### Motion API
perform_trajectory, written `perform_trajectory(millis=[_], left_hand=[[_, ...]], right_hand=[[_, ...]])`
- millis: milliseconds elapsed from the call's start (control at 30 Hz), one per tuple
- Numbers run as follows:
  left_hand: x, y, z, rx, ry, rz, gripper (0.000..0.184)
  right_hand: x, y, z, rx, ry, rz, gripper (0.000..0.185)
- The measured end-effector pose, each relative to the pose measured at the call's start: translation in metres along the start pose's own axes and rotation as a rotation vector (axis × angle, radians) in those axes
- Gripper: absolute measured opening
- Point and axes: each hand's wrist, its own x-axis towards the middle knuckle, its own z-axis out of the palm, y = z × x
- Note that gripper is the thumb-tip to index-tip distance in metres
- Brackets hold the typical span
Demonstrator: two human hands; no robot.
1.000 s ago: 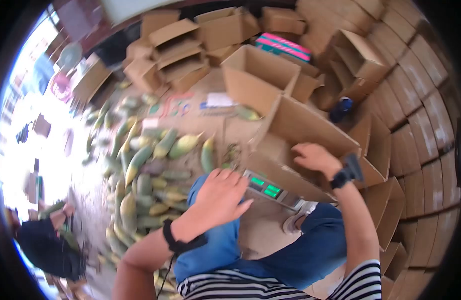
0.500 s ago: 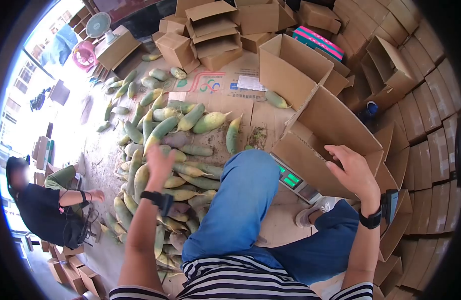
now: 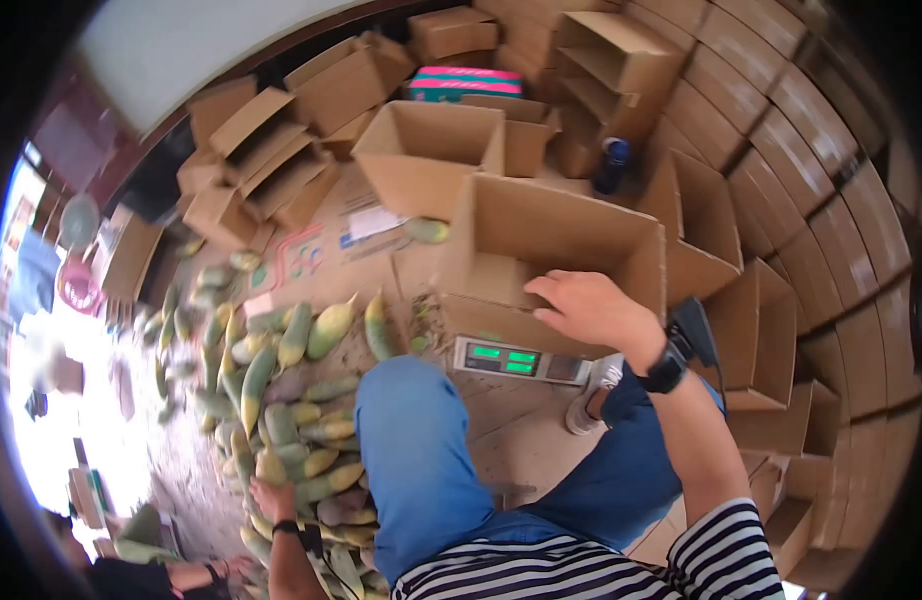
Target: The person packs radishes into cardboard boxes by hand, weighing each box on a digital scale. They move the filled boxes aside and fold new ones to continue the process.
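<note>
Over a long pile of green radishes (image 3: 291, 335) on the left, my left hand (image 3: 271, 498) is low down, its fingers closed around the end of a pale green radish (image 3: 271, 466). My right hand (image 3: 596, 308) reaches over the near side of an open cardboard box (image 3: 566, 225), fingers apart and holding nothing. Inside, the part of the box that shows holds no radish; its near corner is hidden. The box rests on a digital scale (image 3: 521, 360) with lit green numbers, in front of my knees.
Stacked cartons (image 3: 781, 170) form a wall along the right. Another open box (image 3: 431, 150) stands behind the scale, near a pink and green carton (image 3: 466, 84). A blue-capped bottle (image 3: 611, 165) stands at the back. At lower left is another person's arm (image 3: 196, 574).
My view has swung to the right. My left hand has moved down the pile toward me and closed on a radish. My right hand stays over the box.
</note>
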Motion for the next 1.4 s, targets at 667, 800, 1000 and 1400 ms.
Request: perform_trajectory(millis=[667,800,1000,1400], left_hand=[[-0.158,0.371,-0.295,-0.215,0.406,1.709,0.087],[-0.188,0.423,-0.278,-0.199,0.352,1.873,0.088],[-0.195,0.420,-0.257,-0.323,0.245,1.745,0.088],[-0.157,0.337,-0.206,-0.193,-0.106,1.591,0.043]], right_hand=[[0.009,-0.029,-0.058,1.231,0.066,-0.150,0.073],[0.009,-0.014,-0.053,1.162,0.028,-0.229,0.083],[-0.001,0.022,-0.050,0.929,0.149,0.065,0.094],[0.029,0.098,0.032,0.281,-0.233,0.558,0.099]])
